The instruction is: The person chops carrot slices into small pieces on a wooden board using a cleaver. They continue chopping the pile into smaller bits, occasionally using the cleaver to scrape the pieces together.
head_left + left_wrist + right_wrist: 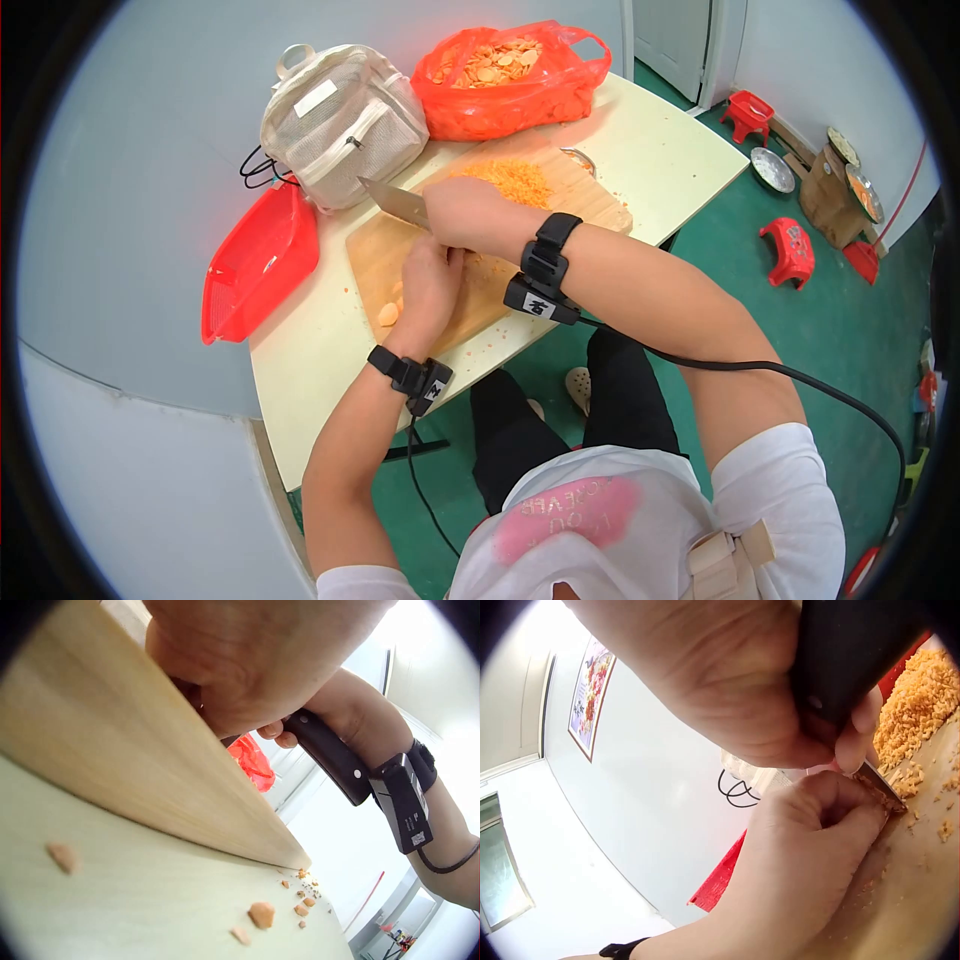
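Note:
The right hand grips a knife by its black handle; the blade points to the upper left in the head view. Beside the blade, the left hand rests low on the wooden cutting board, fingertips curled and pinching a small orange-brown piece in the right wrist view. Finely chopped orange bits are heaped on the board behind the right hand. Several pale orange slices lie left of the left hand.
A red bag of orange slices and a light backpack stand at the table's back. A red basket is at the left edge. Small crumbs lie on the table near the board. Red stools stand on the floor.

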The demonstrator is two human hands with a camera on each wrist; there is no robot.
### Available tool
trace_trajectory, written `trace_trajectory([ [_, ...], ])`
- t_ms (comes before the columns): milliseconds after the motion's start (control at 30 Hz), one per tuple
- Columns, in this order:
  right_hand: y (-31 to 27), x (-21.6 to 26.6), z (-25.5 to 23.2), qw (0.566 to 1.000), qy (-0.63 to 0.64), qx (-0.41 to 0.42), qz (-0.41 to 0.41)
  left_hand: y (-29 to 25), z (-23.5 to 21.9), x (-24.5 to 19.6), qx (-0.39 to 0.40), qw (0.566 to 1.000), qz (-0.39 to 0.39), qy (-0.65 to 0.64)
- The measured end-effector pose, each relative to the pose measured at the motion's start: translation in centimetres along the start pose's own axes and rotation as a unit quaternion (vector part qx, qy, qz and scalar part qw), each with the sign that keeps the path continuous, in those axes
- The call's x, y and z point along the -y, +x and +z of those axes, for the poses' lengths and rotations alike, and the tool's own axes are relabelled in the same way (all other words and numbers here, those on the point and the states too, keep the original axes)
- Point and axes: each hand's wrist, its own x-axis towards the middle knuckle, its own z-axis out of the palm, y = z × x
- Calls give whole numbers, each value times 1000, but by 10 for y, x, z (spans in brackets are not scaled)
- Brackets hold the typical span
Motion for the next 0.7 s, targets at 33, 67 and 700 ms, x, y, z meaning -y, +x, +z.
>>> trace_trajectory([
  [33,1,-1,2,1000,0,-1,-2,-1,0,1,-2,1000,12,17],
  [67,0,-2,4,1000,15,-18,5,-1,1,3,-5,999,24,34],
  [700,-16,-1,-7,999,30,-15,-17,-1,1,-1,10,999,-36,-5],
])
